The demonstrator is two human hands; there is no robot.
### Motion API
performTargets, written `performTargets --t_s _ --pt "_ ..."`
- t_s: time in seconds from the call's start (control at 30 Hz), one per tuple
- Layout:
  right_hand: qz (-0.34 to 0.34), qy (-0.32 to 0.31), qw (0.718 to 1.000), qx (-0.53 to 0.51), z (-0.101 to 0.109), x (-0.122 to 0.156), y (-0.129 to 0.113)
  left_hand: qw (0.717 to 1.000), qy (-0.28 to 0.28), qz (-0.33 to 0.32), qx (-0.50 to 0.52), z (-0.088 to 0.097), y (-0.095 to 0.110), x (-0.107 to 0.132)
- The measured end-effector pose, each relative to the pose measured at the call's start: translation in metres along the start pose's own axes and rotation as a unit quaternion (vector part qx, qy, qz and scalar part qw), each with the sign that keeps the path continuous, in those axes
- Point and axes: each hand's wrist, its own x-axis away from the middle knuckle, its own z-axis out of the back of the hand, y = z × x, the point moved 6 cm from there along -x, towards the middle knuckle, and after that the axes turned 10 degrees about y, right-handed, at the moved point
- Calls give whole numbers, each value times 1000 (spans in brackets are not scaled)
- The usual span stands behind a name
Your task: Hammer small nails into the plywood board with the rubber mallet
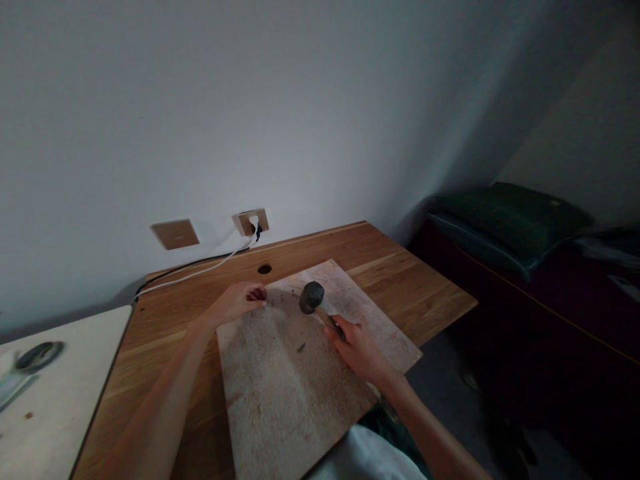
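Observation:
A pale, worn wooden board (280,393) lies on a brown wooden desk (400,287). My right hand (357,350) is closed around the handle of a hammer (313,298), whose dark head hovers just above the board's far part. My left hand (240,300) rests at the board's far left corner with its fingers curled together in a pinch; what they hold is too small to make out. A small dark nail (301,347) lies loose on the board between my hands.
A white cable (200,270) runs from a wall socket (253,222) along the desk's back edge, near a round cable hole (265,269). A lighter table (50,393) adjoins on the left. Dark cushions (510,223) lie on a bed at the right.

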Motion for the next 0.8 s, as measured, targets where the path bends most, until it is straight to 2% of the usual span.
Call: performTargets --t_s 0.17,0.3,0.57,0.67,0.8 --pt "-8 -7 1000 -9 0 1 -2 1000 3 -2 18 2 -3 1" --pt "-15 -4 1000 -9 1 1 -4 1000 8 -11 -18 1 -3 5" --pt "-32 -33 997 -62 -2 3 -4 986 142 28 -81 -9 -7 28" --pt "-31 -51 993 -100 -5 2 -16 985 143 24 -92 -11 -5 31" --pt "-21 -78 990 -120 -15 -10 -45 983 136 44 -118 -9 -4 31"
